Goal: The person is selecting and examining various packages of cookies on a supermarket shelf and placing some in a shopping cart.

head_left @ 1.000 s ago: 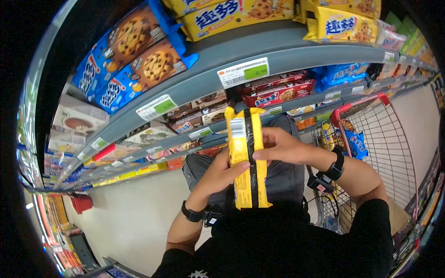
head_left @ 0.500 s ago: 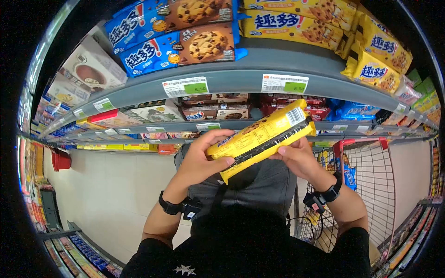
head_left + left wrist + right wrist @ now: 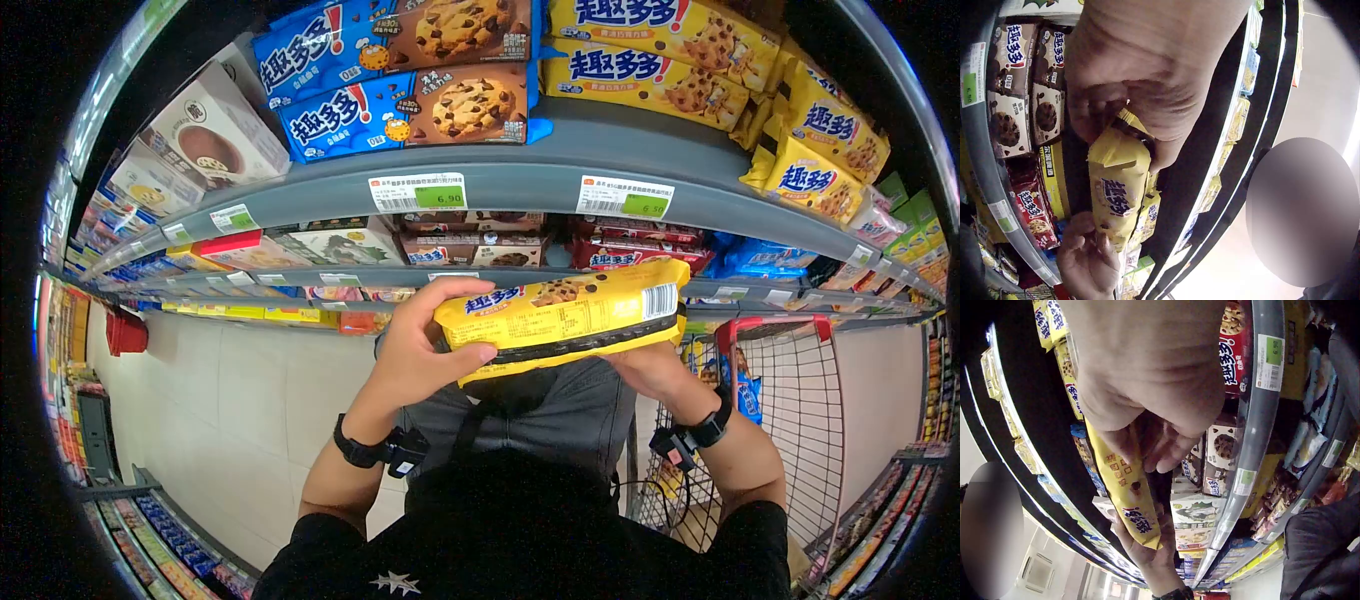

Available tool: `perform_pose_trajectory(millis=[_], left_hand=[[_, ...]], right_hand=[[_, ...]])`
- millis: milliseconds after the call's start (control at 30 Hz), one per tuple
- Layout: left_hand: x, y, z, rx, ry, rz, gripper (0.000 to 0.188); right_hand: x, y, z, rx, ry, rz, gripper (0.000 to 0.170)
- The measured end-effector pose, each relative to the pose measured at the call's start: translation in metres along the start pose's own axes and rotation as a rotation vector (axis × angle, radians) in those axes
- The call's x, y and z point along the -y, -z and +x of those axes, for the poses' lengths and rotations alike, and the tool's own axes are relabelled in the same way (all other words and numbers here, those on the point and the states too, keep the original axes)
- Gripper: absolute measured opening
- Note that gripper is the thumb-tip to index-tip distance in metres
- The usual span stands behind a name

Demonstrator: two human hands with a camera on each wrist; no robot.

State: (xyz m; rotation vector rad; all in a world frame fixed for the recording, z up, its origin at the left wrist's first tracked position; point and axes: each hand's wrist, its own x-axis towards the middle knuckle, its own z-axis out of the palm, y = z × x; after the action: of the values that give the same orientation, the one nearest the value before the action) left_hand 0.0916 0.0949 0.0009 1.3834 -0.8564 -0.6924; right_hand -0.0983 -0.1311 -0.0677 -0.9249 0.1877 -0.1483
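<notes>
A yellow cookie pack (image 3: 580, 312) with a black strip along its lower side is held nearly level above the person's lap, its barcode at the right end. The left hand (image 3: 422, 350) grips the pack's left end, thumb over the front edge and fingers behind. At the lower right side is the right hand (image 3: 648, 366), its fingers mostly hidden behind the pack. In the right wrist view, the right hand (image 3: 1147, 419) has thumb and fingers on either side of the pack (image 3: 1132, 487). The left wrist view shows the pack end-on (image 3: 1117, 187) between both hands.
Ahead, a shelf (image 3: 480, 160) carries blue cookie packs (image 3: 400, 110) and more yellow packs (image 3: 650, 85), with brown and red packs on the level below. A wire shopping cart (image 3: 790, 400) holding some packs stands at the right. A red bin (image 3: 127, 332) is on the floor at left.
The pack has turned from upright to slanted to nearly level, its barcode end swinging right. Both hands stay on it; the right has slid beneath its right side. The head view has shifted.
</notes>
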Motion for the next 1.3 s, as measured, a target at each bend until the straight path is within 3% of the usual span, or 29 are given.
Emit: perform_pose_trajectory(millis=[633,733,800,833,867,1133,1233,1300], left_hand=[[0.0,-0.001,-0.003,0.005,-0.099,0.067,0.05],[0.004,-0.003,-0.003,0.001,-0.084,0.005,0.05],[0.013,-0.006,-0.007,0.042,0.096,-0.323,0.051],[0.016,-0.01,-0.009,0.078,0.098,-0.374,0.052],[0.02,-0.015,-0.01,0.109,0.1,-0.422,0.053],[0.023,-0.047,0.0,0.256,0.115,-0.461,0.05],[0.039,-0.052,0.006,0.203,-0.085,-0.135,0.039],[0.042,-0.053,0.005,0.117,-0.127,0.024,0.037]], right_hand=[[-0.017,0.023,-0.002,0.065,0.045,-0.007,0.042],[-0.018,0.023,0.0,0.049,-0.029,0.145,0.035],[-0.017,0.021,0.001,0.125,-0.034,0.257,0.035],[-0.039,0.062,-0.015,0.062,0.073,-0.223,0.039],[-0.033,0.063,-0.011,0.061,0.091,-0.233,0.039],[0.002,0.036,-0.006,0.403,-0.322,0.371,0.045],[0.014,0.017,-0.002,0.548,-0.487,0.594,0.047],[0.011,-0.004,-0.008,0.264,-0.322,0.097,0.058]])
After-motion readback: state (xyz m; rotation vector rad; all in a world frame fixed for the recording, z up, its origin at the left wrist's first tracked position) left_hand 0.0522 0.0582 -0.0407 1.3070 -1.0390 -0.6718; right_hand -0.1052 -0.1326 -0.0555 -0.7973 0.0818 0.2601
